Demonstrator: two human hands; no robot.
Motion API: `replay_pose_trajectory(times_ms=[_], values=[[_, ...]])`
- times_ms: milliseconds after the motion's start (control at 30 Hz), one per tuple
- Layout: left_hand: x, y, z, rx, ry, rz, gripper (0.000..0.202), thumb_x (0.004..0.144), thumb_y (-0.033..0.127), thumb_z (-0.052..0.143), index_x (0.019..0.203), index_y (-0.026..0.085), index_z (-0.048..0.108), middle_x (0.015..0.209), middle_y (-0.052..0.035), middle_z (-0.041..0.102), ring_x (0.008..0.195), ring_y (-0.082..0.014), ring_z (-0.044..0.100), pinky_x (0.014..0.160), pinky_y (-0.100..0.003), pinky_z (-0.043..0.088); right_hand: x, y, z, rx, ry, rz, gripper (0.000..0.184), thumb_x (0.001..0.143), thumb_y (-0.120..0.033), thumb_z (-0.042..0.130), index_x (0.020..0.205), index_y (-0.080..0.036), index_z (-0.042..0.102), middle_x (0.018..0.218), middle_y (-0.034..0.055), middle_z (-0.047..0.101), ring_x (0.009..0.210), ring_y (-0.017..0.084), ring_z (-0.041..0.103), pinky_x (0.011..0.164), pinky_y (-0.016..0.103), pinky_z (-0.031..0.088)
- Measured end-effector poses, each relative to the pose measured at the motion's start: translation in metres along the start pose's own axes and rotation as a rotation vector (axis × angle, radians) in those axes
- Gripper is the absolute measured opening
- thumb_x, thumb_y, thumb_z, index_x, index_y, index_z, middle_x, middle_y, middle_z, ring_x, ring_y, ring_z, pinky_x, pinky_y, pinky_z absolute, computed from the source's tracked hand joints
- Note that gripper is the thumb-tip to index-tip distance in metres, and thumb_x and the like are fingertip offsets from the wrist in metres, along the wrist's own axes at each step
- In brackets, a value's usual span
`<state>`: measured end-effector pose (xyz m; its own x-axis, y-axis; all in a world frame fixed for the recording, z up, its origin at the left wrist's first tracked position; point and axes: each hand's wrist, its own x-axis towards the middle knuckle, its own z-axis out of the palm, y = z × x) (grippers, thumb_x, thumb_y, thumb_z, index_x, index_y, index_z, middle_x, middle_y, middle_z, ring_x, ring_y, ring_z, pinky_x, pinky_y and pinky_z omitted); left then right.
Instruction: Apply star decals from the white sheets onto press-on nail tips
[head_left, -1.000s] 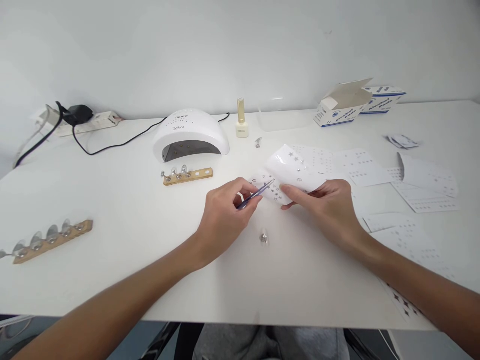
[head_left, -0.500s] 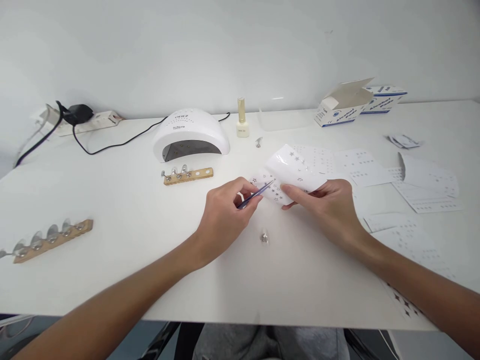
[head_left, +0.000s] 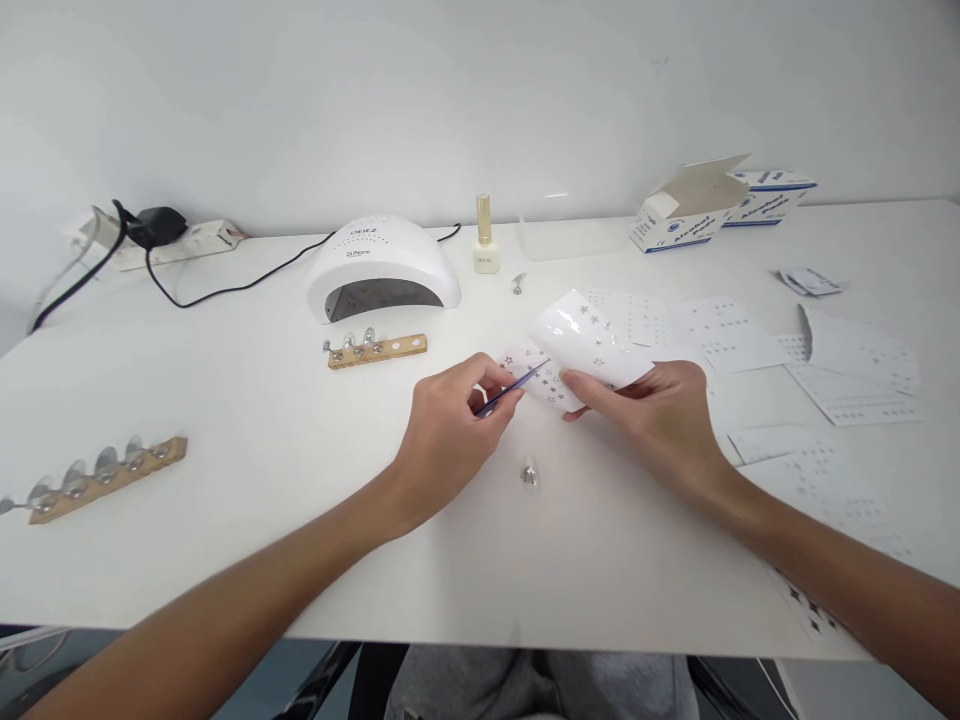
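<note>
My left hand (head_left: 450, 430) pinches a pair of blue tweezers (head_left: 511, 388), whose tip rests on a sheet of small star stickers (head_left: 551, 380). My right hand (head_left: 660, 415) grips that sheet by its near edge, and its clear cover film (head_left: 592, 335) curls up and back. A small nail tip on a stud (head_left: 529, 474) lies on the white table (head_left: 247, 420) just in front of both hands.
A white nail lamp (head_left: 382, 268) stands behind, with a polish bottle (head_left: 484, 240) beside it. Two wooden strips holding nail tips (head_left: 375, 350) (head_left: 97, 478) lie to the left. Loose sticker sheets (head_left: 825, 370) cover the right side; open boxes (head_left: 697, 215) and a power strip (head_left: 172, 240) sit at the back.
</note>
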<state>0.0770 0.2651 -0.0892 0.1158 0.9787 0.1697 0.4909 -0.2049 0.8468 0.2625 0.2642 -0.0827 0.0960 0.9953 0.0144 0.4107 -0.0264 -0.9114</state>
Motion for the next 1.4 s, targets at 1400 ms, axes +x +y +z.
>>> replay_pose_trajectory(times_ms=[1400], values=[[0.018,-0.001,-0.018,-0.216,0.11,0.035,0.011,0.08,0.023,0.066,0.071,0.016,0.065,0.066,0.0012,0.06,0.039,-0.0019,0.042,0.034,-0.019,0.028,0.009,-0.001,-0.026,-0.273,-0.523,-0.119,0.012,0.071,-0.03,0.074,0.082,-0.025,0.072,0.071,0.0003,0.066,0.063,0.015,0.056,0.057,0.028,0.044]])
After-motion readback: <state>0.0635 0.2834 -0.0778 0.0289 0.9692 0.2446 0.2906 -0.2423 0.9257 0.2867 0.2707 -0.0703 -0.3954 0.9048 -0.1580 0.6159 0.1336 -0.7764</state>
